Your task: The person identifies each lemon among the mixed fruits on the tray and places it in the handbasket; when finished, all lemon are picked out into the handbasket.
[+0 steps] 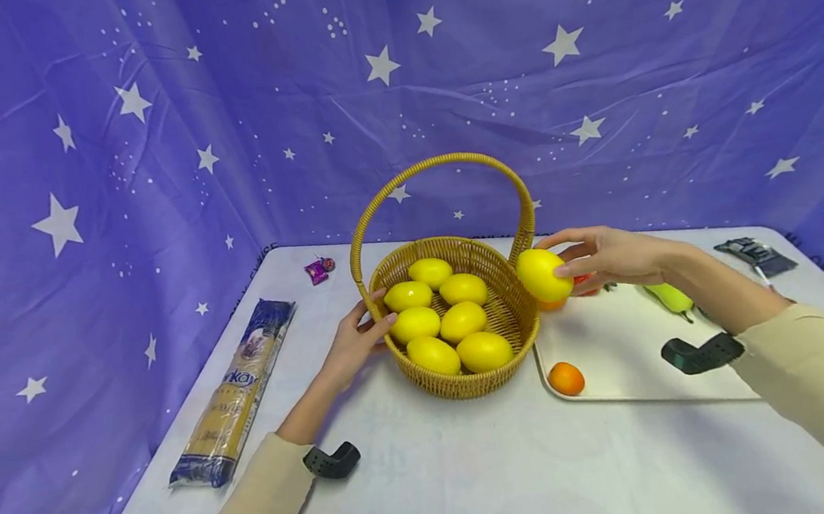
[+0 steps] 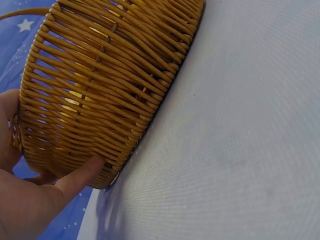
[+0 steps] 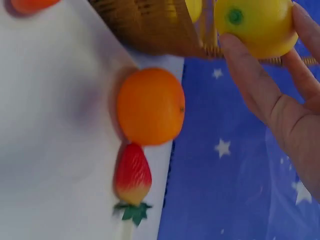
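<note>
A wicker basket with a tall hoop handle stands mid-table, several yellow lemons inside it. My left hand holds the left side of the basket at the rim; in the left wrist view, one finger lies along the woven wall. Above the basket's right rim, my right hand pinches another lemon between thumb and fingers. The right wrist view shows the green-tipped end of this lemon beside the basket wall.
Right of the basket lies a white tray with a small orange fruit, a larger orange, a strawberry and a green pepper. A pasta packet lies left, purple-wrapped candy behind, a black packet far right.
</note>
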{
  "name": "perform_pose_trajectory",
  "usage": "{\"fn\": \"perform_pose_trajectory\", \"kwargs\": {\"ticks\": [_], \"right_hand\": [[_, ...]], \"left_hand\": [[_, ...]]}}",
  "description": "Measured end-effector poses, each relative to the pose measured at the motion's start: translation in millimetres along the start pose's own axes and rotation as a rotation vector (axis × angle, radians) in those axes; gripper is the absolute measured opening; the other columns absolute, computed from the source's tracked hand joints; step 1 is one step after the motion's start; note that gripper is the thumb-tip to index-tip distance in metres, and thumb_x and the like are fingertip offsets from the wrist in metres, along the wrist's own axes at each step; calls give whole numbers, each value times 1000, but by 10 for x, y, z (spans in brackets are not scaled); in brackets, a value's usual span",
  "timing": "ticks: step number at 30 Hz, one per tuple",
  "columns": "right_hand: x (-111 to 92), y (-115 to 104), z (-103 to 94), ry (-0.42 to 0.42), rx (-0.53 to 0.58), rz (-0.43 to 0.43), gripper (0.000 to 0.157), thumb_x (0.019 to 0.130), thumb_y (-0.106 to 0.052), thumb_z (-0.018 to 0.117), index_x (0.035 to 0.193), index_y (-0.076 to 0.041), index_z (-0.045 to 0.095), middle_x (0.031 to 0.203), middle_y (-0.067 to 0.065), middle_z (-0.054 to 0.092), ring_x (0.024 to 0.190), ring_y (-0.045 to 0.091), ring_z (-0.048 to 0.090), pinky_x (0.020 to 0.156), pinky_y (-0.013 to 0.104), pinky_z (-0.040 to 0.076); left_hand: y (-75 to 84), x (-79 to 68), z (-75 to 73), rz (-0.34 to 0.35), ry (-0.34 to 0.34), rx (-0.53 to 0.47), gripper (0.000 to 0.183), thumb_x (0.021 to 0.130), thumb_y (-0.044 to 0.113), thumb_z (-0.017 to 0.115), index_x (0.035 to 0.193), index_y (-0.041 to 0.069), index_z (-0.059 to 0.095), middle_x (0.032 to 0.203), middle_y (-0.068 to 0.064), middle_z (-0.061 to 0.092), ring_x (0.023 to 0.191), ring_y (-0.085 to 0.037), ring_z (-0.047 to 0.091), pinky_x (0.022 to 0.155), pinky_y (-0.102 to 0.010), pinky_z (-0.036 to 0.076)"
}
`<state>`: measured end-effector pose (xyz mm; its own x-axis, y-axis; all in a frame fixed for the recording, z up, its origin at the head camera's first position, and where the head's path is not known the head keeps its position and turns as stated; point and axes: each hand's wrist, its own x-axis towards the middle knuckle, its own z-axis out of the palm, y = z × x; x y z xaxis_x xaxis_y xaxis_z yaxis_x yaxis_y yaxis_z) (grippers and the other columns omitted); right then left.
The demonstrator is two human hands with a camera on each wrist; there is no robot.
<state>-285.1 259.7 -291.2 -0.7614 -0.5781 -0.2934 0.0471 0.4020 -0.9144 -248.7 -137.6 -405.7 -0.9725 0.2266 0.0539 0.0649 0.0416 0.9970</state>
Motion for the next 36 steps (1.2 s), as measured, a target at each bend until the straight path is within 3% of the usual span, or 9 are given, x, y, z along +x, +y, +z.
{"fn": "perform_pose_trajectory", "kwargs": {"ticks": [10,16,22,30,36], "right_hand": [[452,-128,334,-160,-138,91,61,92,-18,69,145,-8,41,141,25,39,119,32,52,91,43,53],[617,-211,424,-186,-240,152,60,91,-18,70,143,-8,42,140,30,37,112,30,58,86,40,56],[663,-248,405,-176,-296,169,54,88,-10,72,137,-2,50,129,26,48,100,25,64,85,38,56],[685,-258,405,-175,-326,86,40,90,-10,70,126,3,58,103,12,60,95,21,61,87,39,56],[672,-253,398,-162,-311,91,38,95,-16,63,127,3,57,112,14,63,98,24,60,86,38,56]], "left_hand": [[17,-35,2,-1,-8,-17,57,100,14,56,150,8,32,149,-21,34,125,-38,48,87,-43,55],[1,-20,-2,-2,-10,-16,58,99,16,57,151,7,31,148,-23,35,125,-38,48,89,-43,54],[-6,4,-12,-3,-7,-16,58,99,16,57,151,7,32,146,-25,36,125,-39,48,90,-46,53],[1,13,-26,-6,-2,-20,59,99,16,58,151,9,32,146,-24,37,126,-38,48,88,-43,54],[-1,6,-12,-11,-6,-27,58,99,18,59,151,10,34,148,-22,35,126,-38,48,90,-45,53]]}}
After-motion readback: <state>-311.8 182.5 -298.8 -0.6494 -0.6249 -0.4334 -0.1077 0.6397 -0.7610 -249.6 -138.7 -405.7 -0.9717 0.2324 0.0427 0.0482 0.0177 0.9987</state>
